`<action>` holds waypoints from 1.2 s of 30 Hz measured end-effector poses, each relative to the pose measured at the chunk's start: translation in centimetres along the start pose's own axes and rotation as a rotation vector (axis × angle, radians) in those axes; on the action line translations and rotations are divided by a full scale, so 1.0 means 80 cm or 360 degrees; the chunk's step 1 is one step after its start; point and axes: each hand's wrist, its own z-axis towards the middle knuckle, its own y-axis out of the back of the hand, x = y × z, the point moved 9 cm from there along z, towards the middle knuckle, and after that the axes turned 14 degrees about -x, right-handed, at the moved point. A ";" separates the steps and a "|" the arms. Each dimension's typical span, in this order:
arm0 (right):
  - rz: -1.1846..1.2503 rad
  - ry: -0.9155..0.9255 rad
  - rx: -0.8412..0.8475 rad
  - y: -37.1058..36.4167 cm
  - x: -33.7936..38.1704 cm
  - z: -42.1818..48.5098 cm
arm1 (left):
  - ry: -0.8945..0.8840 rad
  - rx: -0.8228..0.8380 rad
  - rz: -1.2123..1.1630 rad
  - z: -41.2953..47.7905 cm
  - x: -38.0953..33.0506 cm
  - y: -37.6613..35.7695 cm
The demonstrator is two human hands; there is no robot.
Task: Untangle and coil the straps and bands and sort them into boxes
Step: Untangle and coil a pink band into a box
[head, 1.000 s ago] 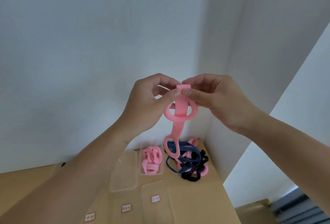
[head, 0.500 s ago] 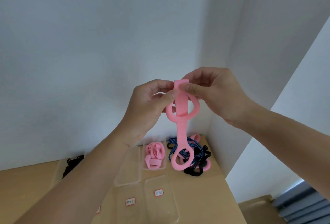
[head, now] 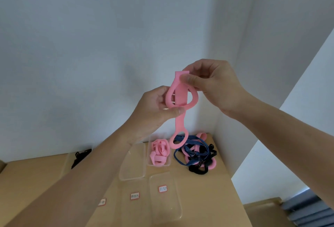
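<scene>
Left hand (head: 151,109) dropped toward seven o'clock, pinching pink strap (head: 180,94); right hand (head: 215,85) pinches its tab. Coiling apparently begun; roll downward next.

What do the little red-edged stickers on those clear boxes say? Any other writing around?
Right label, on the front right clear box: handwritten, too blurred to read.
Middle label, on the front middle clear box: too blurred.
Left label: too blurred.
No other writing shows.

Both forearms raised and converging: left hand (head: 153,107) pinches the pink strap (head: 179,123) below its loop, right hand (head: 215,85) pinches its top end.
</scene>
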 end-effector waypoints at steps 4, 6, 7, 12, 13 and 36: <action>0.0002 0.0032 -0.0031 -0.001 -0.001 0.009 | 0.0023 -0.0041 -0.0002 0.002 0.013 -0.002; -0.0006 0.0042 -0.0039 0.000 -0.004 0.012 | 0.0018 -0.0077 0.0008 0.004 0.017 -0.001; -0.0009 0.0039 -0.0036 0.000 -0.006 0.013 | 0.0015 -0.0087 0.0018 0.005 0.019 -0.001; -0.0019 0.0015 0.0019 0.002 -0.014 0.019 | 0.0028 -0.0031 0.0017 0.010 0.028 -0.005; -0.0026 0.0027 0.0019 0.002 -0.013 0.020 | 0.0021 -0.0029 0.0012 0.011 0.029 -0.006; -0.0698 0.1336 -0.0065 0.012 0.044 -0.040 | 0.0448 -0.0115 -0.0225 0.046 0.037 -0.039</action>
